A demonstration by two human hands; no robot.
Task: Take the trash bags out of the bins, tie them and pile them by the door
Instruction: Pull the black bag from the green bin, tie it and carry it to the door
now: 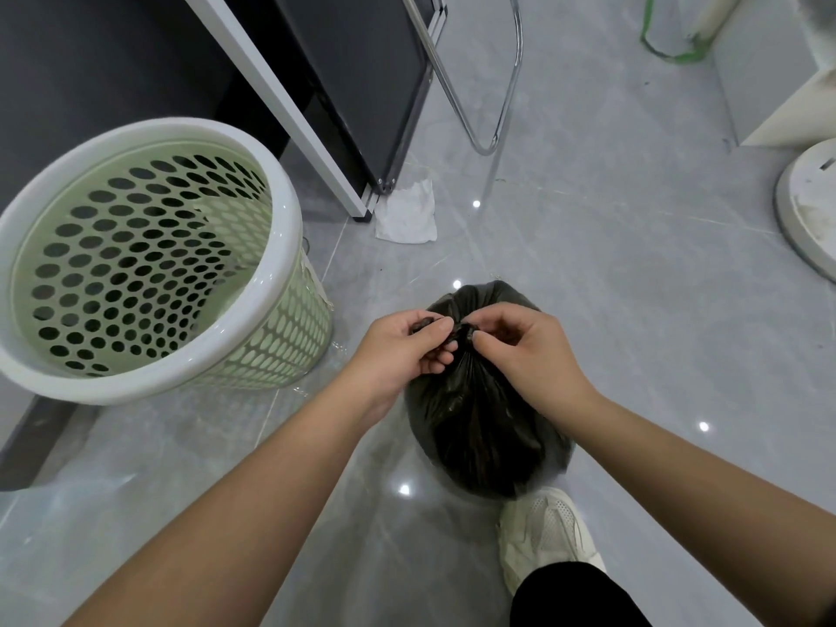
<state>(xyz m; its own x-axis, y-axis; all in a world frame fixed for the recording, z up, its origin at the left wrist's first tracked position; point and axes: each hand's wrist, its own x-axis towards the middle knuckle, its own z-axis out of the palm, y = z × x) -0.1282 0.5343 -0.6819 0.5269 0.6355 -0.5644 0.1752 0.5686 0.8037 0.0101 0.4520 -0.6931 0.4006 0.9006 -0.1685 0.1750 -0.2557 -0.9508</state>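
Note:
A full black trash bag (484, 427) stands on the grey tiled floor just ahead of my feet. Its neck is gathered into a bunch at the top. My left hand (402, 350) pinches one twisted end of the neck, and my right hand (524, 350) pinches the other end close beside it. A pale green perforated bin (149, 260) with a white rim stands to the left, with no bag inside it.
A dark desk panel (362, 83) with a white leg and a chrome chair frame (488, 106) stand beyond the bag. A crumpled white paper (407, 214) lies by the desk foot. A round white base (809, 205) sits at the right. My white shoe (543, 536) is under the bag.

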